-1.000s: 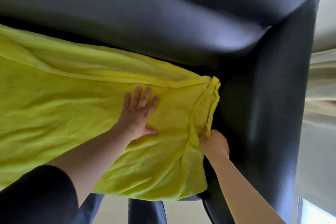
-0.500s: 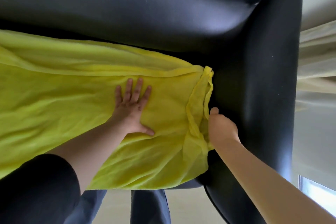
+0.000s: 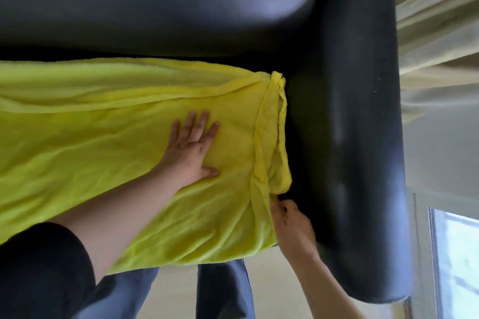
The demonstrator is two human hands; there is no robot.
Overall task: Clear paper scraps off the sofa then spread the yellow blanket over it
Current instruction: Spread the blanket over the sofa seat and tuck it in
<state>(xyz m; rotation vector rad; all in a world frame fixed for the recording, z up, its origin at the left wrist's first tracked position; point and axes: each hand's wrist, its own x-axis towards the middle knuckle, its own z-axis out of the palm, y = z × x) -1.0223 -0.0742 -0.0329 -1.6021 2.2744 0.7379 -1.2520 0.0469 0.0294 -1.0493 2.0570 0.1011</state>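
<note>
The yellow blanket point(image 3: 103, 142) covers the seat of the black leather sofa point(image 3: 181, 2), its right edge bunched into a fold beside the armrest. My left hand point(image 3: 190, 149) lies flat on the blanket with fingers spread, pressing it down. My right hand point(image 3: 290, 225) is at the blanket's lower right edge, next to the armrest, with its fingers curled and pinching the fabric edge. No paper scraps are visible.
The sofa's right armrest point(image 3: 363, 137) rises close beside my right hand. Pale curtains point(image 3: 440, 46) hang to the right, with a window point(image 3: 456, 254) below them. My legs in blue trousers point(image 3: 223, 290) stand on the light floor at the sofa's front edge.
My right hand has moved down from the middle of the bunched right edge to the blanket's lower right corner. The left hand stays flat on the blanket.
</note>
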